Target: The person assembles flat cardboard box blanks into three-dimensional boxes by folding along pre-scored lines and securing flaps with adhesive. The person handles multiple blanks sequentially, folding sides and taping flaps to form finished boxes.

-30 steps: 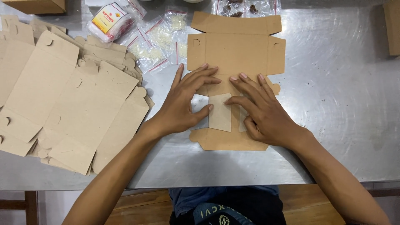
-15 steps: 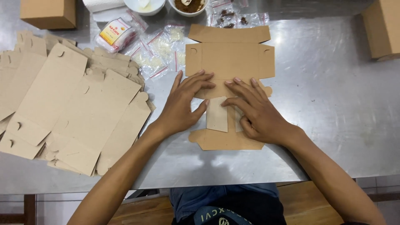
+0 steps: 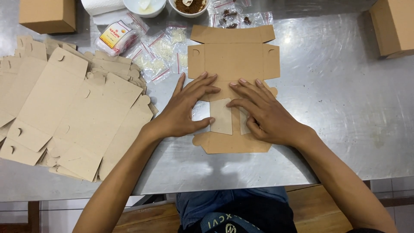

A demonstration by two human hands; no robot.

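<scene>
Cardboard box blank (image 3: 233,60) lies flat under left hand (image 3: 183,110) and right hand (image 3: 265,114), fingers spread open.

A brushed stainless-steel table (image 3: 345,108) fills nearly the whole view, its scuffed surface catching a soft glare of overhead light toward the far right and dulling to grey at the near edge. Below that near edge a wooden bench or stool (image 3: 319,211) of warm brown boards shows in the middle and right. At the lower corners, left and right, small strips of pale tiled floor (image 3: 394,192) appear, with a dark wooden leg (image 3: 33,215) at the near left.
</scene>
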